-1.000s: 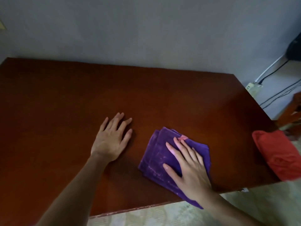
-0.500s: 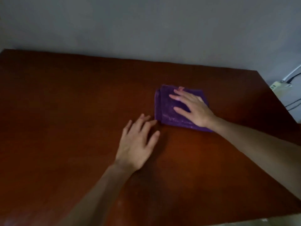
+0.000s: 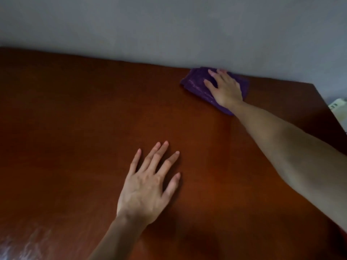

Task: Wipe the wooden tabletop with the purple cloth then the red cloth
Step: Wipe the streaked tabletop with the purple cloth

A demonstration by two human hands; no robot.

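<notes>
The folded purple cloth (image 3: 195,83) lies at the far edge of the wooden tabletop (image 3: 75,119), right against the wall. My right hand (image 3: 224,87) presses flat on it with straight, spread fingers, the arm stretched far forward. My left hand (image 3: 148,186) rests flat on the bare wood nearer to me, fingers spread, holding nothing. The red cloth is out of view.
A grey wall (image 3: 169,29) runs along the table's far edge. A white power strip (image 3: 339,106) sits past the table's right edge.
My right hand has pushed the purple cloth from the near edge across the table to the far edge by the wall. The left hand stayed flat on the wood. The red cloth left the view.
</notes>
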